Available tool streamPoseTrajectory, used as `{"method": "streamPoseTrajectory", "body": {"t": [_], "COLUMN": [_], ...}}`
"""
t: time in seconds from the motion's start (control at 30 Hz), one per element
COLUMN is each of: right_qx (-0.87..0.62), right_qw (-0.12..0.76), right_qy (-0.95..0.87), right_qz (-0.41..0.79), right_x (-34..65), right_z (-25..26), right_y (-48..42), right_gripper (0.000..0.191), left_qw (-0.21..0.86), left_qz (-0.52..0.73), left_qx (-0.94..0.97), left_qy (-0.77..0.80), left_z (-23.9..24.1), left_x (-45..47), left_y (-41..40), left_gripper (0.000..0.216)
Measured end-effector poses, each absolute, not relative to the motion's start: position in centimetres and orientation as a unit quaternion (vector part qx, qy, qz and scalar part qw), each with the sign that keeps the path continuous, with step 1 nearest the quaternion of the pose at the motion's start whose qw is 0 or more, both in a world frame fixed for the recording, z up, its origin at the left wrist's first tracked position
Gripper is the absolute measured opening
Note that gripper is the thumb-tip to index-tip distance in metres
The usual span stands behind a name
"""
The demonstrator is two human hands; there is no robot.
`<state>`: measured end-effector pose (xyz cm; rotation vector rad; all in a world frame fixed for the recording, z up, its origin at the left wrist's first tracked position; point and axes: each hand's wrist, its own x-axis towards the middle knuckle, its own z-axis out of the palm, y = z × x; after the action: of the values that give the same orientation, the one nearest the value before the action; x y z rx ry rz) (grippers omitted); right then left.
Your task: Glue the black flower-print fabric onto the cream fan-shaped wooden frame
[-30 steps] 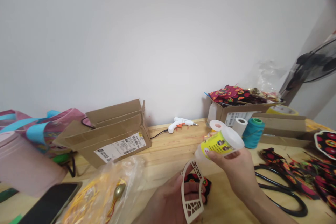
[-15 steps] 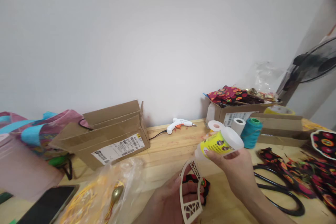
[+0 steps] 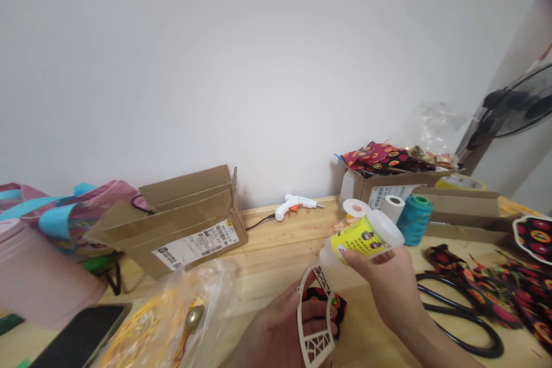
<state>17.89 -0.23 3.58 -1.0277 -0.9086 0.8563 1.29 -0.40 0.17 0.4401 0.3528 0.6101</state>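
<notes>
My right hand (image 3: pixel 390 284) grips a white glue bottle with a yellow label (image 3: pixel 364 237), tilted with its nozzle pointing down-left. The nozzle sits just above the top of a pale fan-shaped wooden cutout (image 3: pixel 317 316). My left hand (image 3: pixel 280 330) holds that cutout upright at the bottom of the view, together with a small piece of black patterned fabric (image 3: pixel 334 305) behind it. Both hands hover over the wooden table (image 3: pixel 276 253).
A white glue gun (image 3: pixel 297 204) lies by the wall. Behind my right hand stand thread spools, one teal (image 3: pixel 414 218). Black scissors (image 3: pixel 461 316) and patterned fabric strips (image 3: pixel 504 293) lie right. A labelled cardboard box (image 3: pixel 181 224), a plastic bag (image 3: pixel 168 316) and a phone (image 3: pixel 81 336) lie left.
The view has shifted a little; both hands, the bottle and the cutout keep almost the same pose, the bottle's nozzle staying at the cutout's top.
</notes>
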Motion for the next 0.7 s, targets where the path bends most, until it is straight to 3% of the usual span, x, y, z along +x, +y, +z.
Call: {"method": "streamPoseTrajectory", "body": {"t": [0.2,0.7], "right_qx": [-0.478,-0.410], "right_qw": [0.681,0.688], "right_qy": [-0.426,-0.418], "right_qz": [0.355,0.427], "right_x": [18.14,17.64], "right_z": [3.48,3.10], "right_y": [-0.37,-0.68], "right_gripper": [0.039,0.034], "left_qw": [0.920,0.919], "left_qz": [0.291,0.284], "left_qx": [0.211,0.206], "left_qy": [0.159,0.180], "left_z": [0.28,0.23], "left_x": [1.29,1.38], "left_y": [-0.47,-0.55], "left_gripper": [0.035,0.029]}}
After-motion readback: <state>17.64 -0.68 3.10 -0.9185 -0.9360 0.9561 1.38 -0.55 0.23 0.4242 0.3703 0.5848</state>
